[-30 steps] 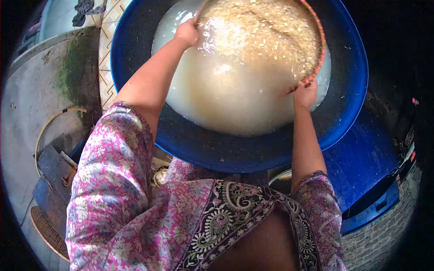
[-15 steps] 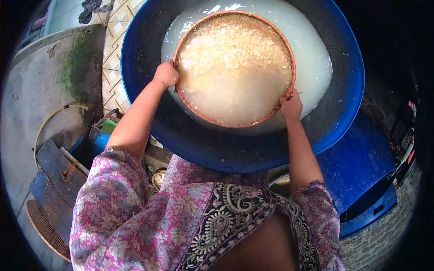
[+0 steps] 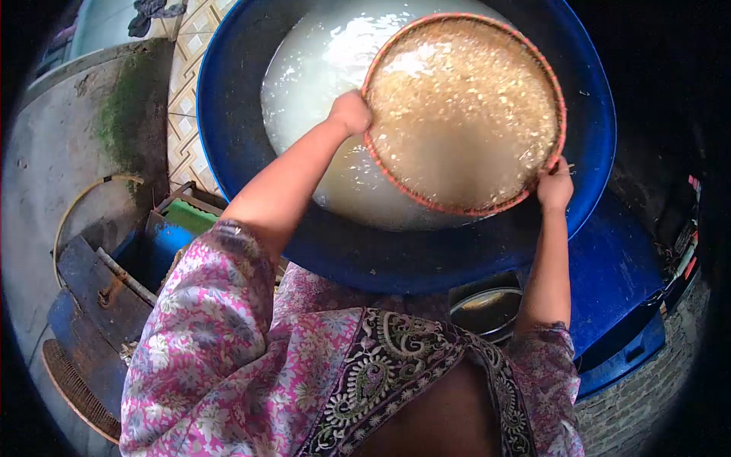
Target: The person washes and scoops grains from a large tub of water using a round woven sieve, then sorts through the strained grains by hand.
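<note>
Perhaps to keep the round basket (image 3: 464,29) steady, the left hand (image 3: 351,113) and right hand (image 3: 556,187) both gripped its rim, over the blue tub (image 3: 358,255).

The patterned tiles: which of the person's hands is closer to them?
Left. The left hand grips the left rim of the basket, to the right of the tiles; the right hand grips the basket's lower right rim, farther away.
</note>
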`<state>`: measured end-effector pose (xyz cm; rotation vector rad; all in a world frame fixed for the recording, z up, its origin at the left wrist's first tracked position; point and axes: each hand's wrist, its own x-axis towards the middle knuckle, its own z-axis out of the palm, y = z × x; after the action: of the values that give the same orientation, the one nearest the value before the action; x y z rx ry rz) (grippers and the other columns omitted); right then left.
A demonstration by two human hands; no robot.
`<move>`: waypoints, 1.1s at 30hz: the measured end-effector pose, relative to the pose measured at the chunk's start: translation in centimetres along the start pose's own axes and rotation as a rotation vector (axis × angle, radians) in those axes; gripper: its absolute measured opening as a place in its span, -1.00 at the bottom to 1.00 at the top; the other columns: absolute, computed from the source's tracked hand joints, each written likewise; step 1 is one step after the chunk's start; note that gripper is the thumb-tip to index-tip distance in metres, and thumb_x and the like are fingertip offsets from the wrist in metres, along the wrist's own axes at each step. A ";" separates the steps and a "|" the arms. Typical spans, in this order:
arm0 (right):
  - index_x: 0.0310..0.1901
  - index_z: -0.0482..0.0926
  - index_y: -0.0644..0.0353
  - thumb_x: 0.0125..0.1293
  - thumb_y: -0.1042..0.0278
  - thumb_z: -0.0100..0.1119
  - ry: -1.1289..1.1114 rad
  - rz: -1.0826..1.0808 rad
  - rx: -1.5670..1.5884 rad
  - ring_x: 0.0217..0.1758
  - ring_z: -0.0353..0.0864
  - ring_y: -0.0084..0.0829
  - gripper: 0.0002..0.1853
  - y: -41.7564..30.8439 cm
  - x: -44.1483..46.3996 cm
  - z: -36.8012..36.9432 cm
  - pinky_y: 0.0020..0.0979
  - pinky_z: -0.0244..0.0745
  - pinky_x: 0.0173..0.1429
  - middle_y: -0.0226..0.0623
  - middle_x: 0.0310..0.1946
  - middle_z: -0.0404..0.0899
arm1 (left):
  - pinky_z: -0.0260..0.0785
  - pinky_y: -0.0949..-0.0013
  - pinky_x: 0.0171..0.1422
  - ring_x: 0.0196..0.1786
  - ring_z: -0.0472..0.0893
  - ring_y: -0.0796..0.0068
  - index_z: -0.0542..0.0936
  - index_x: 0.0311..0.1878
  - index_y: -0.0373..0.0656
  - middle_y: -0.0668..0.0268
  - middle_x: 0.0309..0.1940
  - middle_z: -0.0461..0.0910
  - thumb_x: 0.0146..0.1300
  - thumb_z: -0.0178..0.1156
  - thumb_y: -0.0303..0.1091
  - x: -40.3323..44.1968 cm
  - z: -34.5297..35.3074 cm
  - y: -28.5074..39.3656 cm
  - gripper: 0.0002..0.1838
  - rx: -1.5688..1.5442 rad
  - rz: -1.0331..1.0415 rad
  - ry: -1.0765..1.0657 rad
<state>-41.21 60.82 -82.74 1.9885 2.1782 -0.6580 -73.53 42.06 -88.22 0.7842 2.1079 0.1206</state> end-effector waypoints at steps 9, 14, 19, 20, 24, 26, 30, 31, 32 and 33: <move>-0.11 0.36 0.09 -0.13 0.40 0.12 0.227 0.081 0.094 -0.28 0.49 -0.25 -0.57 -1.8 1.2 0.9 -0.37 0.33 -0.18 -0.20 -0.33 0.49 | 0.29 0.30 -0.12 -0.21 0.46 0.14 0.45 -0.26 -0.20 0.06 -0.32 0.48 -0.21 0.00 -0.44 5.5 -3.4 4.3 -0.69 -0.002 0.076 0.193; -0.17 0.37 0.14 -0.14 0.43 0.10 0.238 0.083 0.245 -0.29 0.49 -0.29 -0.62 -1.1 1.3 3.5 -0.39 0.33 -0.18 -0.23 -0.35 0.50 | 0.29 0.30 -0.13 -0.22 0.46 0.14 0.43 -0.25 -0.18 0.07 -0.33 0.48 -0.17 0.00 -0.41 6.4 -4.5 4.3 -0.70 0.015 0.104 0.245; -0.22 0.37 0.16 -0.14 0.47 0.07 0.134 0.086 0.341 -0.33 0.49 -0.27 -0.67 -2.3 -1.0 6.6 -0.37 0.34 -0.21 -0.22 -0.39 0.49 | 0.28 0.27 -0.14 -0.24 0.46 0.10 0.42 -0.23 -0.20 0.04 -0.34 0.48 -0.15 -0.03 -0.38 5.9 -4.9 -0.1 -0.68 0.175 0.051 0.230; -0.23 0.37 0.16 -0.13 0.48 0.05 0.139 0.062 0.305 -0.33 0.49 -0.25 -0.68 -3.1 -1.7 7.0 -0.36 0.34 -0.22 -0.22 -0.39 0.49 | 0.28 0.27 -0.14 -0.24 0.46 0.10 0.42 -0.23 -0.20 0.04 -0.34 0.48 -0.15 -0.03 -0.38 5.4 -5.2 -1.5 -0.68 0.172 0.050 0.232; -0.24 0.36 0.15 -0.12 0.48 0.03 -0.026 0.042 0.310 -0.33 0.48 -0.23 -0.70 -4.3 -2.9 8.9 -0.35 0.34 -0.23 -0.22 -0.41 0.49 | 0.27 0.25 -0.11 -0.20 0.44 0.07 0.41 -0.25 -0.25 0.00 -0.30 0.46 -0.13 -0.06 -0.37 2.0 -6.6 -5.0 -0.69 0.200 -0.034 0.171; -0.26 0.37 0.15 -0.15 0.45 0.10 -0.143 0.051 0.270 -0.40 0.50 -0.35 -0.69 -5.1 -3.4 8.6 -0.42 0.35 -0.28 -0.28 -0.48 0.50 | 0.26 0.25 -0.08 -0.19 0.43 0.07 0.41 -0.26 -0.27 -0.01 -0.28 0.45 -0.11 -0.09 -0.38 0.5 -7.0 -5.8 -0.71 0.209 -0.068 0.137; -0.24 0.36 0.14 -0.11 0.46 0.02 -0.189 -0.053 0.305 -0.34 0.48 -0.22 -0.71 -5.7 -4.5 8.4 -0.34 0.34 -0.23 -0.22 -0.45 0.49 | 0.28 0.24 -0.11 -0.21 0.45 0.04 0.42 -0.29 -0.31 -0.04 -0.32 0.45 -0.14 -0.10 -0.41 -2.3 -7.4 -7.6 -0.71 0.231 -0.102 0.087; -0.24 0.36 0.13 -0.13 0.46 0.04 -0.225 -0.039 0.291 -0.34 0.48 -0.22 -0.69 -5.9 -4.7 7.9 -0.34 0.34 -0.23 -0.21 -0.44 0.49 | 0.28 0.24 -0.12 -0.21 0.45 0.04 0.42 -0.29 -0.32 -0.06 -0.33 0.45 -0.15 -0.10 -0.42 -3.0 -7.6 -7.7 -0.70 0.236 -0.090 0.060; -0.24 0.36 0.13 -0.14 0.46 0.06 -0.261 -0.025 0.276 -0.33 0.48 -0.22 -0.68 -6.1 -4.9 7.5 -0.35 0.35 -0.23 -0.20 -0.44 0.49 | 0.28 0.24 -0.11 -0.21 0.45 0.04 0.42 -0.29 -0.32 -0.06 -0.33 0.45 -0.16 -0.10 -0.43 -3.2 -6.9 -8.5 -0.70 0.237 -0.107 0.060; -0.24 0.36 0.13 -0.14 0.46 0.06 -0.260 -0.030 0.279 -0.33 0.48 -0.22 -0.68 -5.6 -4.9 7.6 -0.35 0.35 -0.23 -0.20 -0.44 0.49 | 0.28 0.24 -0.11 -0.20 0.44 0.05 0.42 -0.28 -0.32 -0.07 -0.32 0.44 -0.16 -0.11 -0.44 -3.4 -6.3 -9.1 -0.70 0.237 -0.124 0.060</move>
<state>-47.48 53.08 -86.43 1.8629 2.0564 -1.2097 -81.26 34.06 -85.06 0.7923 2.2483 -0.1774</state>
